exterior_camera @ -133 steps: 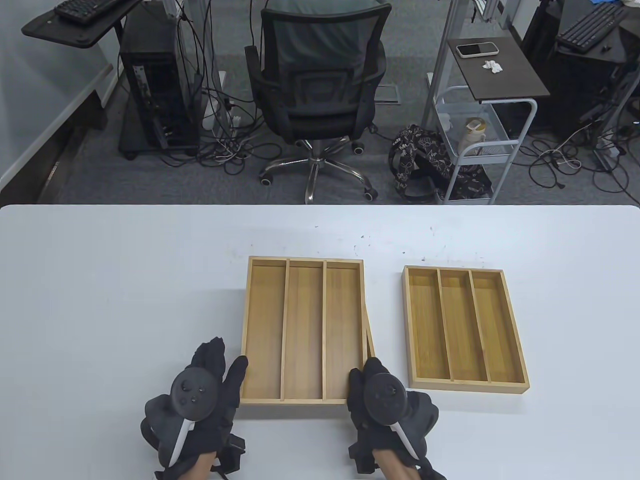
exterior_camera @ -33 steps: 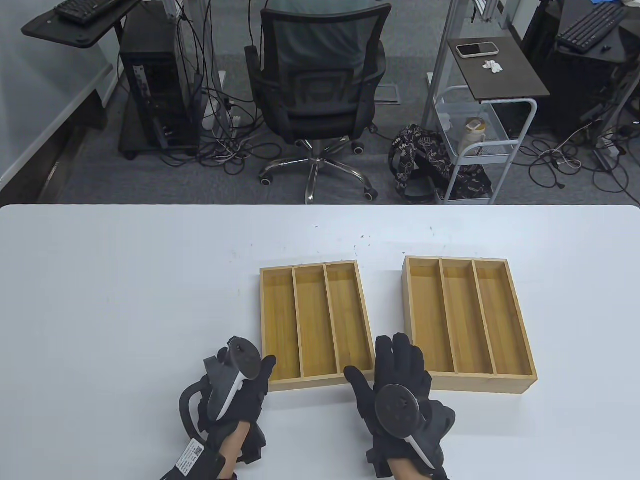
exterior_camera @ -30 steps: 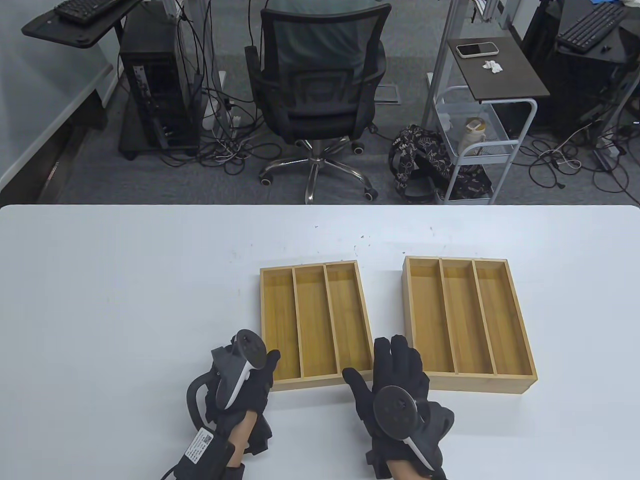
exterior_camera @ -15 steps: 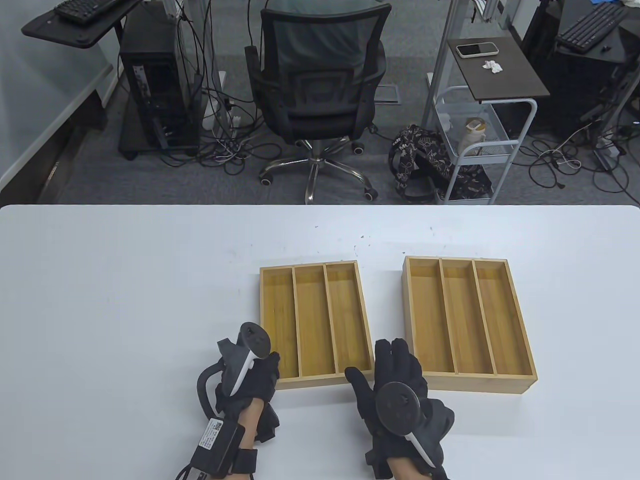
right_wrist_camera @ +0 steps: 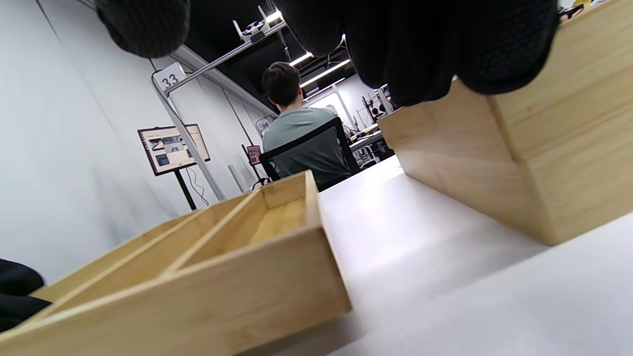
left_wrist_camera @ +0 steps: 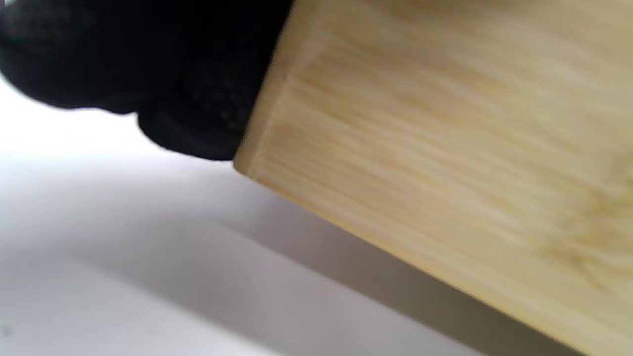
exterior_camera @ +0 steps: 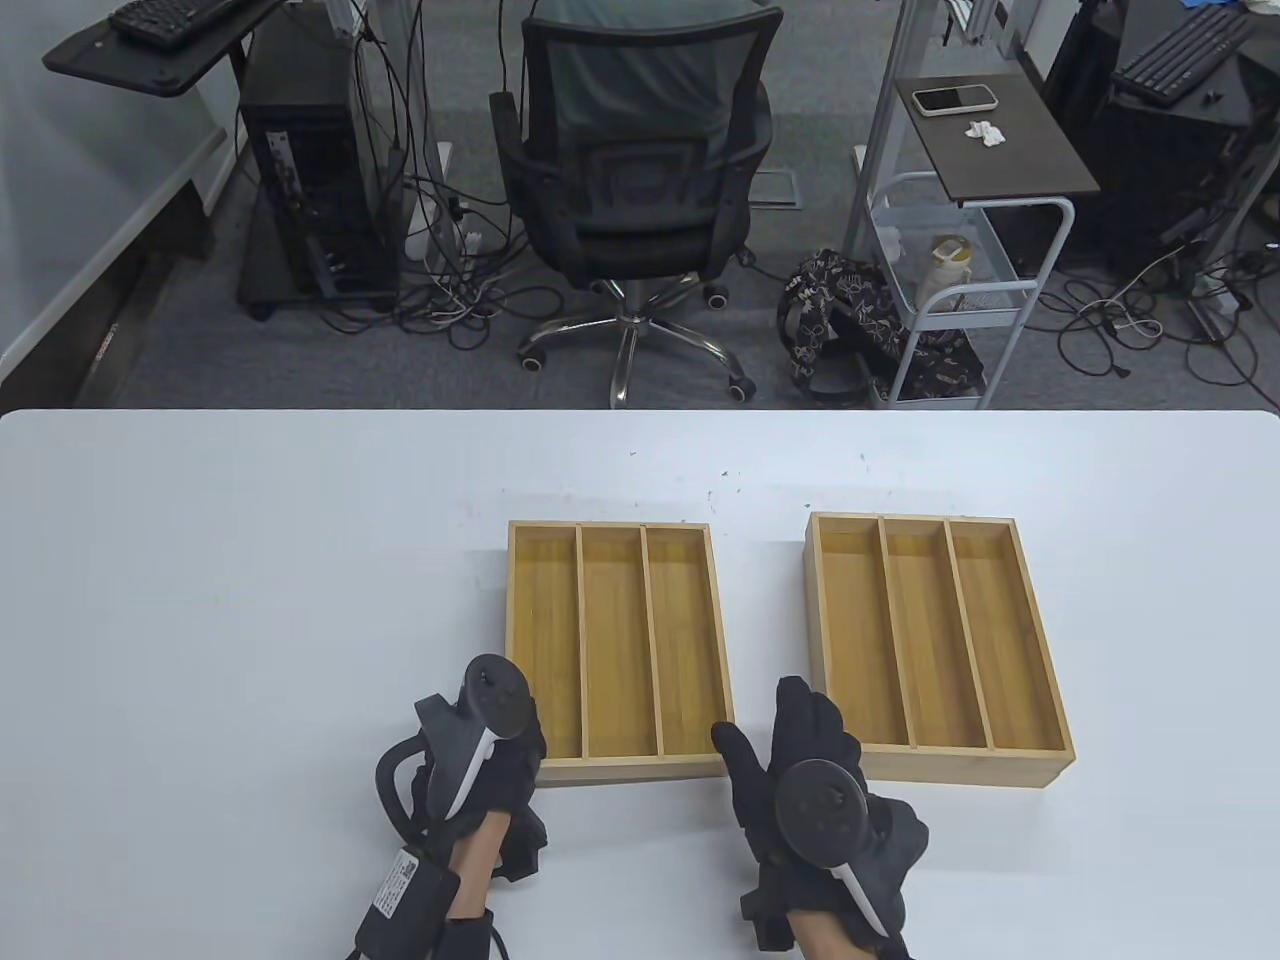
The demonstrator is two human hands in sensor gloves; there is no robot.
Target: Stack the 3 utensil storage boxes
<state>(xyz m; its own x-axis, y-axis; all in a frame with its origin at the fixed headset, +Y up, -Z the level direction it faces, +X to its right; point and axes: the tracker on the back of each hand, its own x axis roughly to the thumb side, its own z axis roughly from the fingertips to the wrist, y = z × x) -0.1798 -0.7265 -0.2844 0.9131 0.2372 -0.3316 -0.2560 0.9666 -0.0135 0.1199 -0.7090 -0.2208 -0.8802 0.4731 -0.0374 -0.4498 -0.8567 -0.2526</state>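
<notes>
A three-compartment bamboo box (exterior_camera: 617, 640) lies at the table's middle. My left hand (exterior_camera: 520, 748) grips its near left corner; the left wrist view shows my fingers (left_wrist_camera: 198, 99) on that corner (left_wrist_camera: 420, 148), raised a little over its shadow. To the right stands a taller stack of two like boxes (exterior_camera: 935, 630). My right hand (exterior_camera: 775, 745) is open between the two, thumb by the middle box's near right corner, fingers beside the stack's near left corner. The right wrist view shows the middle box (right_wrist_camera: 198, 291) at lower left and the stack (right_wrist_camera: 544, 148) under my fingers (right_wrist_camera: 420, 44).
The white table (exterior_camera: 250, 600) spreads wide to the left and behind the boxes. An office chair (exterior_camera: 635, 170) and a wire cart (exterior_camera: 960, 290) stand beyond the far edge, off the table.
The middle box has shifted left and turned square to the table edge under my left hand's grip. My right hand has slid slightly right and nearer. Earlier, two boxes were stacked in the middle.
</notes>
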